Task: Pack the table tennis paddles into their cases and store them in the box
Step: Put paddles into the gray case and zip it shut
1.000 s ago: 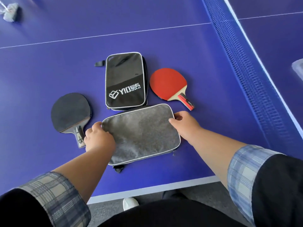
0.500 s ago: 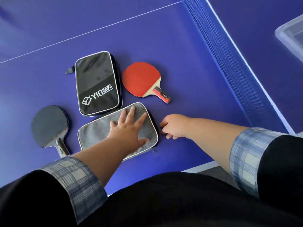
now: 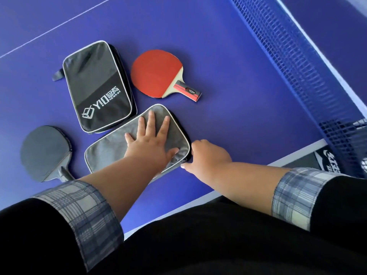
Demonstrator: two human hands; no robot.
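A grey paddle case (image 3: 111, 147) lies flat near the table's front edge. My left hand (image 3: 153, 141) presses on it with fingers spread straight. My right hand (image 3: 204, 155) is at the case's right corner, fingers curled, pinching the zipper pull (image 3: 185, 160). A black case (image 3: 97, 86) with white lettering lies just behind it. A red paddle (image 3: 156, 74) rests to the right of the black case, handle pointing right. A black paddle (image 3: 44, 149) lies left of the grey case, its handle partly under my left sleeve.
The blue table tennis table (image 3: 238, 96) carries everything. Its net (image 3: 294, 62) runs along the right side, with the net post clamp (image 3: 349, 147) at the table edge. The white front edge line (image 3: 218, 192) is close to my body.
The view has shifted slightly. My right hand has moved left from beside the grey case to its right corner and now pinches the zipper pull. My left hand stays flat on the case.
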